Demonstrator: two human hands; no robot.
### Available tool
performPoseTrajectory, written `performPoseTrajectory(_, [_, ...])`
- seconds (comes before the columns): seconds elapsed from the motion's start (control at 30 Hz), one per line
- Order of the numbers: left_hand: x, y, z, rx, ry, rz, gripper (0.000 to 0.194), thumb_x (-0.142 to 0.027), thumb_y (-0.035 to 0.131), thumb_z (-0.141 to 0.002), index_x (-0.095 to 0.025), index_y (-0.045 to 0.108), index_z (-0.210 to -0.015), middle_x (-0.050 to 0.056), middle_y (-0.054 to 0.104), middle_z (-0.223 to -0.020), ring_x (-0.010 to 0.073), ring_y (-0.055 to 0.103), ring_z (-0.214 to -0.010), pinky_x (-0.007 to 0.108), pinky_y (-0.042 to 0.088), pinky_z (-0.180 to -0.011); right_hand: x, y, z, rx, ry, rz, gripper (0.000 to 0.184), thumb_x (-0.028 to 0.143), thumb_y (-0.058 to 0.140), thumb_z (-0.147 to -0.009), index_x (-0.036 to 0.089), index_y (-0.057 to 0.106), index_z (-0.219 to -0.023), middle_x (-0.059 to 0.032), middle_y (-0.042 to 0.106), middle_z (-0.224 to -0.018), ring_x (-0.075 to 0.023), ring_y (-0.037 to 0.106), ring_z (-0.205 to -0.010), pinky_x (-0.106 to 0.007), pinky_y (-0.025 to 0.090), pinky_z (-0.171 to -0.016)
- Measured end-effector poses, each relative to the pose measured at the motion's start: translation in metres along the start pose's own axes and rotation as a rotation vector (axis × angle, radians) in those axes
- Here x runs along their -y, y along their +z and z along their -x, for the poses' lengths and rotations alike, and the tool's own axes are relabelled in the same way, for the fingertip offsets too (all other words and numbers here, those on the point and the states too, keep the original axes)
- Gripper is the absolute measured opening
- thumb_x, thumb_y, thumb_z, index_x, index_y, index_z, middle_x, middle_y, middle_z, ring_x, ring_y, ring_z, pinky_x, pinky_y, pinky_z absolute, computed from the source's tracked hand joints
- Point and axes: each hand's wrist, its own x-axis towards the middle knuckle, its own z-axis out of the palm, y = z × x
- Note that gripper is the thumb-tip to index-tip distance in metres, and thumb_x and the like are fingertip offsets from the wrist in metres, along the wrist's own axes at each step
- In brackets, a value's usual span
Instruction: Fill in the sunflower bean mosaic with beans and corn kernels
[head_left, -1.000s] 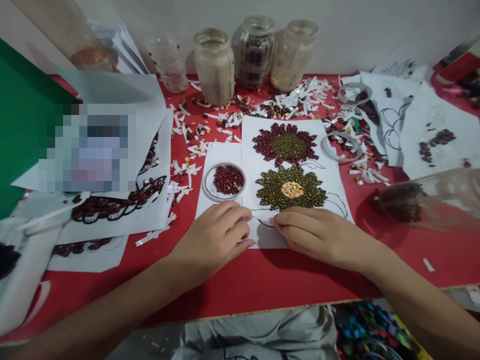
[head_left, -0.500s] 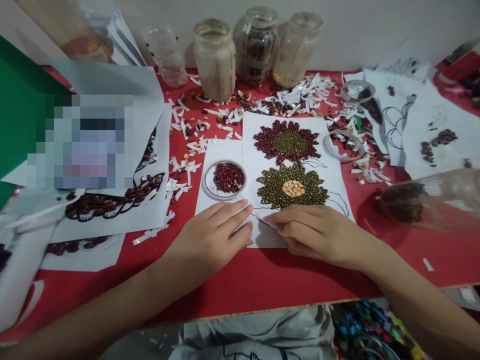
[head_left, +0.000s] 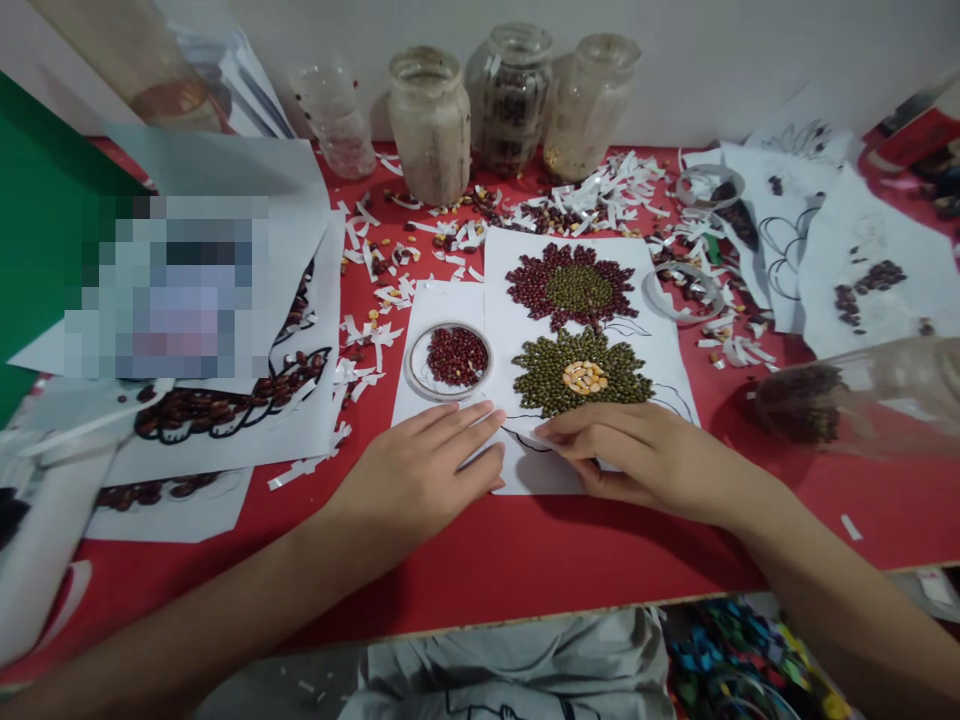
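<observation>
My left hand (head_left: 429,462) lies flat with its fingers stretched out, on the lower left of a white sheet (head_left: 531,478). My right hand (head_left: 637,455) is over the sheet's lower part, thumb and fingertips drawn together in a pinch at a drawn black line; anything between them is too small to make out. Above it on the sheet is a flower of green beans (head_left: 536,372) with a yellow corn-kernel centre (head_left: 585,377). Further up, a flower of dark red beans (head_left: 529,290) has a green centre. A round lid of red beans (head_left: 457,357) sits just beyond my left fingers.
Glass jars (head_left: 430,125) and a plastic bottle (head_left: 334,115) line the wall. Paper shreds (head_left: 615,190) and loose seeds litter the red table (head_left: 525,560). Seed pictures (head_left: 232,405) lie left; a clear bottle with dark contents (head_left: 862,390) lies on its side at right.
My right hand's fingers have shifted slightly at the drawn line, with the thumb a little further from the fingers. My left hand stays in place; the view has tilted slightly.
</observation>
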Motion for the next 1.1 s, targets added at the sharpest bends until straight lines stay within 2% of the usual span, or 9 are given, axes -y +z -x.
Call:
performPoseTrajectory(0.23, [0.0006,-0.0014,-0.002,-0.004,0.012,-0.011,0.025,-0.025,0.048,-0.105,-0.013,0.07,-0.104,0.008,0.073,-0.122,0.0219,0.068,-0.115,0.038,0.058,-0.098,0.0041,-0.002,-0.0031,0.03,-0.069,0.073,0.013,0.006,0.051,-0.093,0.018,0.055,-0.087,-0.0116,0.076,-0.103,-0.019,0.073,-0.092,-0.033,0.064,-0.075])
performPoseTrajectory(0.57, [0.001,-0.0026,-0.0013,-0.005,0.002,-0.008,0.027,-0.029,0.048,-0.105,-0.011,0.069,-0.104,0.01,0.073,-0.12,0.0218,0.068,-0.114,0.037,0.057,-0.098,0.0005,-0.0049,-0.0007,0.054,-0.03,0.029,0.008,0.011,0.054,-0.095,0.017,0.057,-0.092,-0.01,0.075,-0.101,-0.0178,0.073,-0.089,-0.032,0.063,-0.072])
performPoseTrajectory(0.77, [0.0026,-0.001,-0.0016,0.019,-0.009,0.018,0.033,-0.031,0.053,-0.102,-0.006,0.063,-0.122,0.013,0.072,-0.121,0.0246,0.068,-0.114,0.04,0.058,-0.098,0.0019,-0.004,-0.0013,0.063,-0.043,0.022,0.008,0.01,0.053,-0.096,0.015,0.058,-0.093,-0.0101,0.075,-0.101,-0.0197,0.073,-0.091,-0.034,0.063,-0.073])
performPoseTrajectory(1.1, [0.0044,0.0015,-0.0027,0.015,-0.008,0.055,0.031,-0.031,0.053,-0.102,-0.007,0.067,-0.118,0.012,0.073,-0.118,0.0242,0.067,-0.112,0.04,0.059,-0.099,0.0022,-0.0044,-0.001,0.073,-0.049,0.05,0.01,0.011,0.053,-0.096,0.015,0.061,-0.091,-0.0112,0.076,-0.102,-0.0198,0.073,-0.091,-0.035,0.064,-0.072])
